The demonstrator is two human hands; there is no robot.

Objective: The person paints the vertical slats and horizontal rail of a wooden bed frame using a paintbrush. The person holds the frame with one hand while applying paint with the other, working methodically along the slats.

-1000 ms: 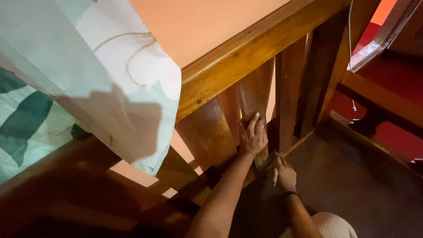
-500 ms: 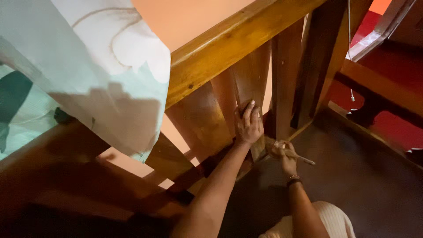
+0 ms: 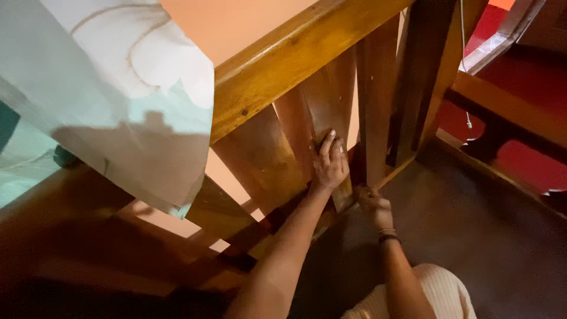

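Nearest to us, our knee in pale ribbed cloth (image 3: 440,292) sits at the bottom edge, above the dark floor (image 3: 484,236). From there both forearms reach up toward the wooden railing.

Our right hand (image 3: 373,205), a dark band at its wrist, is curled low at the foot of the slats, just where they meet the bottom rail. The fingers are folded in tight, but we cannot tell from here whether anything lies inside them; the spot is dim and the knuckles hide the palm.

A little farther up, our left hand (image 3: 329,163) lies flat against the middle slat (image 3: 322,109), fingers stretched up along the grain and pressed to the wood rather than wrapped about it. So the slat lies under the palm of that hand, and its lower end stands just beside the right hand.

Beyond the hands, another slat (image 3: 373,100) rises to the right, and the broad handrail (image 3: 295,56) runs slantwise above them all. A pale green and white patterned curtain (image 3: 112,100) hangs at the left, in front of an orange wall (image 3: 230,23).
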